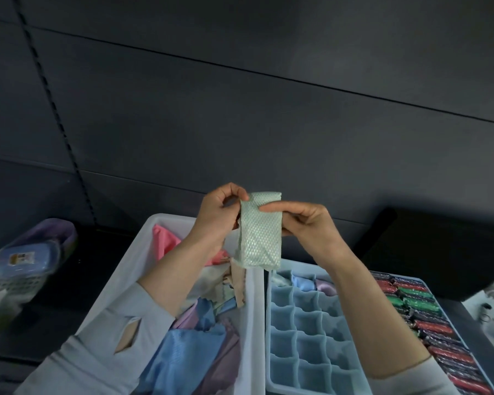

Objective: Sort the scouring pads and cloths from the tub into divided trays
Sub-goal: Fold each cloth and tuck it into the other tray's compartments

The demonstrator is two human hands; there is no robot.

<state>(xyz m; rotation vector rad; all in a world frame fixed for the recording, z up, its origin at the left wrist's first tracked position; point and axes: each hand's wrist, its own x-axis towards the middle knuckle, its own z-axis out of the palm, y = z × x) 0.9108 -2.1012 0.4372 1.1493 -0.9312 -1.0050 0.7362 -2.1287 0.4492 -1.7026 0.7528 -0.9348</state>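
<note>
While pinched in both hands' grip, folded pale-green cloth [259,232], honeycomb-textured, hanging upright.

1 head-worn wide-angle view looks forward and down from close above; the fingers [241,196] sit mid-frame, dark wall [268,109] beyond them, tub [251,309] and divided tray [271,337] below them.

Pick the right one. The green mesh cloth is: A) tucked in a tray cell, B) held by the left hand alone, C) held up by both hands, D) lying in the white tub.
C: the left hand and right hand both pinch the green mesh cloth near its top, and it hangs above the white tub.
</note>
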